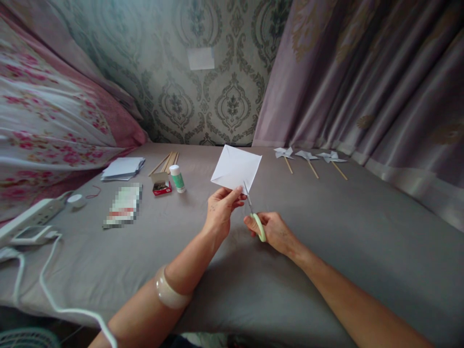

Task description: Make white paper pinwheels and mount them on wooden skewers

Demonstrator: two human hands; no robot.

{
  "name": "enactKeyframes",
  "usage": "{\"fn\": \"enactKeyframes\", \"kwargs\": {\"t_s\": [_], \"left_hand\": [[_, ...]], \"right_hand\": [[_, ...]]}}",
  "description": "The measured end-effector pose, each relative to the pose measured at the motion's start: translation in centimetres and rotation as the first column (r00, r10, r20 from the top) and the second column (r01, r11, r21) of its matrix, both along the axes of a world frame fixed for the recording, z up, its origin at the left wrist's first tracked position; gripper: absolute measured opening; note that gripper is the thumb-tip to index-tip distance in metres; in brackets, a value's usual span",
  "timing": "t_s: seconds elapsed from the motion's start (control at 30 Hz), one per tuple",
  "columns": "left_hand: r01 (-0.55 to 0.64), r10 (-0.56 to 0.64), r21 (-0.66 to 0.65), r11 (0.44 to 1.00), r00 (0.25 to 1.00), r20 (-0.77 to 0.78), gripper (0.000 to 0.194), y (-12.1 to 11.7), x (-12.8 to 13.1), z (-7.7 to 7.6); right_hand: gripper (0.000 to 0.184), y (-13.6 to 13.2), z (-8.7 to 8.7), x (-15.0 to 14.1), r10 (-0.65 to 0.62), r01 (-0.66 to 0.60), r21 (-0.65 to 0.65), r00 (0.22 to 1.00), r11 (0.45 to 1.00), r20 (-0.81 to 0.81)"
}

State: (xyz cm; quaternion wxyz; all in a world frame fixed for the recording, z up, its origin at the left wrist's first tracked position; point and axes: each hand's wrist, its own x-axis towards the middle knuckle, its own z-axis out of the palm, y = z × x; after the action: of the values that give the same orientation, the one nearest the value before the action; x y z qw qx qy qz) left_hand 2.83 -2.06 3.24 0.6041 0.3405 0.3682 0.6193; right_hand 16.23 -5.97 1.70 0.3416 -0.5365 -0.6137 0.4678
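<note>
A square of white paper (236,166) is held up in front of me, one corner pointing toward me. My left hand (222,205) pinches its lower edge between thumb and fingers. In my right hand (272,229) is a pair of scissors (261,228) with pale green handles. The blades reach the paper's near right corner, close to my left fingertips; how far they overlap the sheet is hard to tell. Short slits or creases show near some of the paper's corners.
Three paper pinwheels on sticks, one of them a pinwheel (307,155), lie at the back right. To the left are stacked paper (123,168), wooden sticks (170,162), a small red box (161,187), a glue stick (177,179), a blurred packet (125,205) and a power strip (32,217) with cables.
</note>
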Motion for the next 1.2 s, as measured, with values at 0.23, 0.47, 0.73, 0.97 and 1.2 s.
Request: {"fn": "enactKeyframes", "kwargs": {"t_s": [0.23,0.47,0.73,0.97,1.2], "left_hand": [[-0.002,0.002,0.000,1.000,1.000,0.011,0.026,-0.06,0.08,0.08],[0.001,-0.001,-0.005,1.000,1.000,0.026,0.025,0.01,0.08,0.03],[0.003,-0.003,-0.004,1.000,1.000,0.022,0.025,-0.04,-0.01,0.07],[0.030,-0.030,0.000,1.000,1.000,0.004,0.026,-0.20,0.25,0.06],[0.067,-0.067,-0.017,0.998,0.998,0.002,0.025,-0.82,0.62,0.33]], "right_hand": [[0.048,-0.08,0.06,-0.32,-0.041,0.041,0.008,0.999,0.999,0.001],[0.041,0.01,-0.36,-0.42,-0.068,0.067,0.023,0.997,0.997,0.023],[0.037,-0.02,-0.23,-0.59,-0.091,0.090,0.025,0.995,0.996,0.043],[0.038,0.12,-0.18,-0.63,-0.130,0.130,0.014,0.991,0.991,0.023],[0.037,0.44,-0.51,-0.46,-0.144,0.144,0.052,0.990,0.988,-0.001]]}}
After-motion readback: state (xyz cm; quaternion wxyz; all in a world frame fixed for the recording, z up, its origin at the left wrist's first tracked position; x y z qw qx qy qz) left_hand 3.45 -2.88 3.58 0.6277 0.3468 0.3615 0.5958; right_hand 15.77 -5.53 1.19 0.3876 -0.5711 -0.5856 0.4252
